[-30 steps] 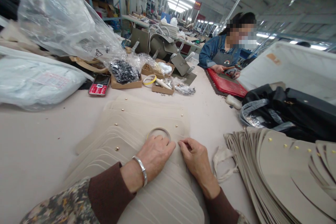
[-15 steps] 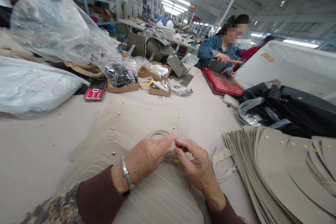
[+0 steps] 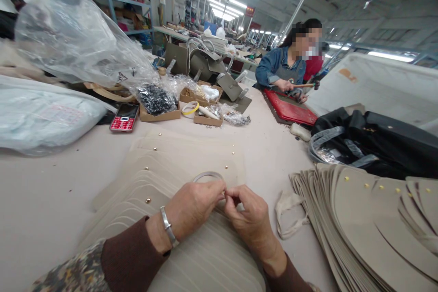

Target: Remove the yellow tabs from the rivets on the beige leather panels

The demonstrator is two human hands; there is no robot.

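My left hand (image 3: 193, 207) and my right hand (image 3: 248, 216) meet fingertip to fingertip over a fanned stack of beige leather panels (image 3: 164, 178) with small gold studs. Both hands are pinched closed around something tiny between the fingertips; I cannot make out what it is. A thin metal ring (image 3: 207, 176) lies on the top panel just beyond my fingers. A silver bangle sits on my left wrist.
A second fan of beige panels (image 3: 359, 223) lies at the right, with black bags (image 3: 386, 141) behind it. Cardboard boxes of hardware (image 3: 160, 107), a red phone (image 3: 124, 117) and plastic bags (image 3: 68, 36) are at the back left. A person hammers on a red mat (image 3: 290, 110).
My hands lifted off the panel and came together into a pinch at the fingertips. The person at the red mat brought the hammer down toward the mat.
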